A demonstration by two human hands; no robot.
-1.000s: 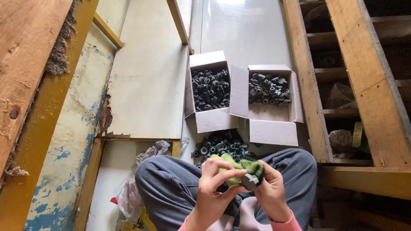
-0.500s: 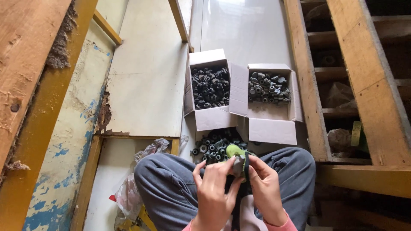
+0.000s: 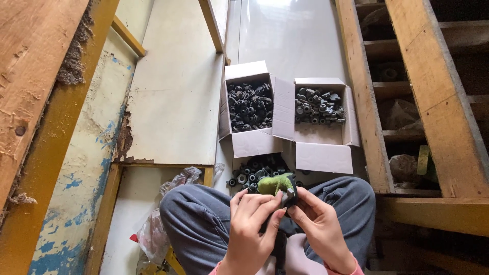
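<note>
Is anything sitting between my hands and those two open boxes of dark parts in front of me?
Yes. A loose pile of dark parts lies on the floor between your hands and the two open boxes; nothing else is visible.

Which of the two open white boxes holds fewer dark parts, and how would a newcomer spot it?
On the pale glossy floor, ahead of the seated person's knees, two open white cardboard boxes stand side by side. It is the right-hand box, next to the wooden frame. Its dark parts fill only the far end, while the left-hand box is nearly full.
</note>
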